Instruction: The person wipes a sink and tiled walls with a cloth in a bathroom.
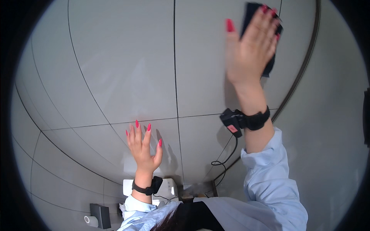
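Observation:
My right hand lies spread over a dark folded cloth, pressing it against the grey tiled wall at the upper right. Its fingers and thumb are extended, with the thumb off the cloth, and the hand is slightly blurred. Lower and to the left, my left hand is held with its fingers apart at the tiles, with nothing in it; whether it touches them I cannot tell. Each wrist wears a black strap with a small device and a cable.
A dark metal trim runs down the right side, beside a smooth grey panel. Below my left hand is a white fixture, partly hidden. A paper roll on a dark wall holder is at the lower left.

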Demonstrator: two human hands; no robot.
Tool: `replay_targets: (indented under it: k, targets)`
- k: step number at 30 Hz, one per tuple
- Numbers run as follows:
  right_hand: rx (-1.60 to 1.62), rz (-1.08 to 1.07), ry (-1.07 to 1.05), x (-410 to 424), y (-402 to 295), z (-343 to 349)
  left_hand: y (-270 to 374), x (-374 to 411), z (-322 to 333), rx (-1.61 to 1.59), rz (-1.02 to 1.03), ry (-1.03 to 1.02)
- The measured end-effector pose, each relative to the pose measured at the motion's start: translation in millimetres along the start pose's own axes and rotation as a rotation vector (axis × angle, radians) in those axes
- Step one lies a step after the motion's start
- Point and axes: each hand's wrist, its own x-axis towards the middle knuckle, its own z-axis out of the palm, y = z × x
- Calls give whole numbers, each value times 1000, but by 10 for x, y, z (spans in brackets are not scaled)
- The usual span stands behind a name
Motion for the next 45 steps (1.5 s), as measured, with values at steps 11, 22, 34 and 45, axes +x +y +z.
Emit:
replay_targets:
  k: [11, 22, 34, 45]
  targets:
    - [200, -302, -344, -529, -1165, -147, 272, 136, 108, 88, -63, 87]
    - [-2, -169, -304, -769, 104, -424, 88, 172, 180, 250, -85, -116]
    - [-20, 299, -160, -1097, 1114, -716, 240, 231, 28, 307, -137, -241]
    - [86, 13, -311, -1785, -794, -317, 176, 191, -81, 145, -252, -357]
